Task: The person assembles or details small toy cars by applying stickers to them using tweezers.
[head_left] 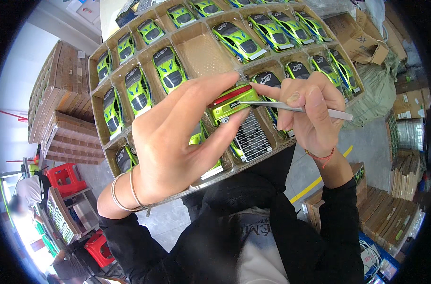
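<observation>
A small green toy car (230,105) with a red strip across its rear is pinched between the thumb and fingers of my left hand (177,137). My right hand (315,109) grips metal tweezers (298,109), whose tip touches the car's rear panel near a small dark mark. Below both hands lies a divided cardboard tray (203,49) holding several green toy cars (239,41) with blue side stripes. A sheet of silvery-black stickers (254,139) rests in the tray just under the held car. My left hand hides part of the tray.
Stacks of brown divided trays (64,90) stand at the left, near red stools (66,179). Another person (28,194) is at the far left. Cardboard boxes (359,38) and a greenish sack (374,90) sit at the right, with more stacked cardboard (386,217) lower down.
</observation>
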Demonstrator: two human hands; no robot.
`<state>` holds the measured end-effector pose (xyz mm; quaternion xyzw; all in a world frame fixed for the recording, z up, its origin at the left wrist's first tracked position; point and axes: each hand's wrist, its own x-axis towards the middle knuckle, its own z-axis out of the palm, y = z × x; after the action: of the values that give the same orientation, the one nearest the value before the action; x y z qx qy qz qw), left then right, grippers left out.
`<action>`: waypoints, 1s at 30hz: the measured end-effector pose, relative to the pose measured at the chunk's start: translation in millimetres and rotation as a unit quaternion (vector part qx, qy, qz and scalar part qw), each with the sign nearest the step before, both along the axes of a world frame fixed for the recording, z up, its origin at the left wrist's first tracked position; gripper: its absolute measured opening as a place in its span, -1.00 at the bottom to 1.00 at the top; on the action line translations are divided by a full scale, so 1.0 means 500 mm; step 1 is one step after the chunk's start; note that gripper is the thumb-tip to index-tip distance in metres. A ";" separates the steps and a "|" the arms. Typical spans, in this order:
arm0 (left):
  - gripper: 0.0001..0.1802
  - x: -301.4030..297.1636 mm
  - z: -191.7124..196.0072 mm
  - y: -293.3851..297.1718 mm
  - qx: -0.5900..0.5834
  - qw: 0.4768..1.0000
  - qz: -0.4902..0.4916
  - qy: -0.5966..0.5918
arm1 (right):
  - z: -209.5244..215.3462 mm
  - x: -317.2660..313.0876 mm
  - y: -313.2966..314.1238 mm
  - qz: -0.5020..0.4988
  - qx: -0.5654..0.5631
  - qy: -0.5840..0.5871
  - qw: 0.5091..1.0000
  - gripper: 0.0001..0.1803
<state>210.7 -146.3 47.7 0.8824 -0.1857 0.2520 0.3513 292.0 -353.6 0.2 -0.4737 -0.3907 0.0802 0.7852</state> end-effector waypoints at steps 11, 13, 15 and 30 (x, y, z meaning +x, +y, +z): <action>-0.62 0.006 0.003 0.004 0.055 0.995 -0.036 -0.080 | 0.004 0.000 -0.003 -0.011 -0.012 -0.016 1.000 -0.70; -0.66 0.003 0.001 0.003 0.052 0.996 -0.024 -0.069 | 0.013 -0.004 -0.002 -0.028 -0.055 -0.015 0.998 -0.68; -0.67 0.003 -0.001 0.008 0.057 0.995 -0.024 -0.074 | 0.015 0.000 -0.004 -0.021 -0.057 -0.021 0.998 -0.67; -0.74 0.185 -0.070 0.030 0.251 0.954 0.153 -0.061 | -0.018 0.027 -0.027 -0.080 -0.067 0.166 0.981 -0.65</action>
<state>303.0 -131.5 12.6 0.9428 -0.1273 0.3016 0.0638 305.6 -367.2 -8.7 -0.5353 -0.2093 0.1211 0.8093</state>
